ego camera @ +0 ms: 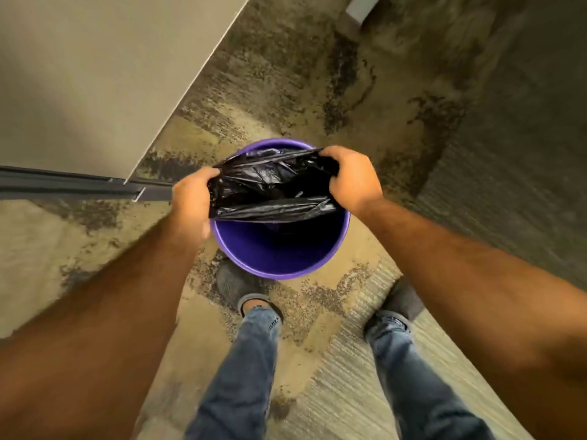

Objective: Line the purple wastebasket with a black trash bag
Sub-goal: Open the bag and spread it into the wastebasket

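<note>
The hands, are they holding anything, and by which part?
Yes. The left hand and the right hand each grip the black trash bag at opposite ends of its mouth, above the purple wastebasket.

Dim warm light, soft blur throughout, wide-angle bending at the edges.

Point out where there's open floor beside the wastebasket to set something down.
The widest bare carpet lies beyond and to the right of the purple wastebasket. A smaller patch sits to its left, below the dark rail of the beige panel. It is crowded at the near side: both shoes stand there, and the left hand and right hand stretch the black trash bag over the rim.
</note>
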Tool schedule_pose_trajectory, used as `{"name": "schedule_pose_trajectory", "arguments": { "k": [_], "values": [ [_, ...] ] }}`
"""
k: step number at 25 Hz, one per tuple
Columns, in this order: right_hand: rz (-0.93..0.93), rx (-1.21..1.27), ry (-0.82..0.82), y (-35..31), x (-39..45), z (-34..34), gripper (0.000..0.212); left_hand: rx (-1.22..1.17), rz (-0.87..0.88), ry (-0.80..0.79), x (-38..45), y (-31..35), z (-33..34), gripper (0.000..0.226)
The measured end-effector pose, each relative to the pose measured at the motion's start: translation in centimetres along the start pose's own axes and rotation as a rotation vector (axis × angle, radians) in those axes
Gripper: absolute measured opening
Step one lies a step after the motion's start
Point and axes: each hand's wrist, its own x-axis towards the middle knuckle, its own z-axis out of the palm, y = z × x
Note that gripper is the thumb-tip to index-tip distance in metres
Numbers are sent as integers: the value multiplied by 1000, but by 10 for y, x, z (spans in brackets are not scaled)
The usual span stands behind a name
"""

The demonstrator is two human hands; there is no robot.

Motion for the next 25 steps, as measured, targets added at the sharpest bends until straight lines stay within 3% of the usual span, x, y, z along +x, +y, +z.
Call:
{"name": "schedule_pose_trajectory", "arguments": {
  "k": [6, 8, 11, 13, 16, 18, 21, 25],
  "values": [
    [146, 124, -167, -1, 88, 11, 76, 344, 129, 91, 95, 17, 27, 45],
    [275, 204, -339, 5, 105, 11, 69, 291, 14, 99, 105, 9, 19, 44],
    [351, 314, -528, 40, 86, 0, 69, 349, -144, 111, 86, -21, -15, 71],
    [267, 386, -463, 67, 47, -3, 82, 361, -130, 33, 59, -49, -43, 69],
    [177, 569, -224, 94, -29, 16, 89, 271, -25, -94, 23, -91, -71, 58],
    [231, 617, -63, 106, -63, 33, 80, 232, 6, -132, 6, -114, -80, 58],
    [388, 698, 87, 109, -87, 47, 60, 221, -13, -39, -23, -135, -81, 50],
    [477, 810, 91, 100, -82, 47, 30, 244, 15, 96, -64, -149, -67, 19]
  ]
}}
